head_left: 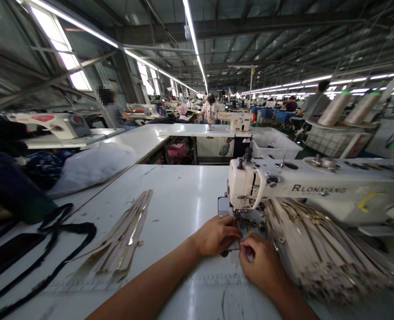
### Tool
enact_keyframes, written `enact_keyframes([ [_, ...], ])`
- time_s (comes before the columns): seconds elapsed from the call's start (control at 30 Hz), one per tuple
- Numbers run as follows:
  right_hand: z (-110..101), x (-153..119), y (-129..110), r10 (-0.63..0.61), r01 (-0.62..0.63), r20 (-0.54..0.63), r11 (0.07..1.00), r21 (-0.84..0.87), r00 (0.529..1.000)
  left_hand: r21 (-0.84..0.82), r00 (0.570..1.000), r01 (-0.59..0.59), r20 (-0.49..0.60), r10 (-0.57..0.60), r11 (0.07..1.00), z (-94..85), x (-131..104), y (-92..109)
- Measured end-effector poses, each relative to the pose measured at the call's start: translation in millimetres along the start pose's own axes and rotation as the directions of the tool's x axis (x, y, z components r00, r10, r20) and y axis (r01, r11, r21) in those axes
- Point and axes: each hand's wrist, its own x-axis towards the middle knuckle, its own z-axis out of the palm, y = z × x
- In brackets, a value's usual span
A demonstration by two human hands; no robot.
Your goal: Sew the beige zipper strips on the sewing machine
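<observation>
My left hand is at the needle end of a white sewing machine, its fingers bent and pressed together. Just right of it, the thumb and forefinger of my right hand are pinched, the fingertips of both hands almost meeting below the presser foot. Whatever lies between them is too small and covered to make out. To the right of my right hand lies a thick bundle of beige zippers with gold teeth. A smaller set of beige zippers rests on the white table at left.
Black cord or strap loops over the table's left edge, near a white plastic bag and dark cloth. A white bin stands behind the machine, with thread cones farther right. Other people sit at machines beyond.
</observation>
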Motion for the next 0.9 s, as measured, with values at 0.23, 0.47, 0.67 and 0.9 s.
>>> enact_keyframes([
  [0.23,-8.9,-0.1,1.4,0.026,-0.024,-0.08,0.999,0.028,0.996,-0.013,1.0,-0.007,0.01,0.007,1.0,1.2,-0.4,0.6],
  [0.47,-7.7,-1.0,2.8,0.004,-0.004,-0.015,1.0,0.015,1.0,-0.009,1.0,-0.006,0.025,0.006,1.0,0.3,0.3,1.1],
  [0.67,-6.5,-0.6,2.8,-0.02,0.02,0.007,1.0,-0.018,1.0,-0.008,1.0,-0.008,0.02,0.009,1.0,0.3,0.1,2.4],
  [0.9,-11.0,-0.5,2.0,0.039,-0.033,-0.075,0.996,0.083,0.996,-0.035,1.0,-0.024,0.01,0.025,0.999,2.3,-0.5,2.2],
])
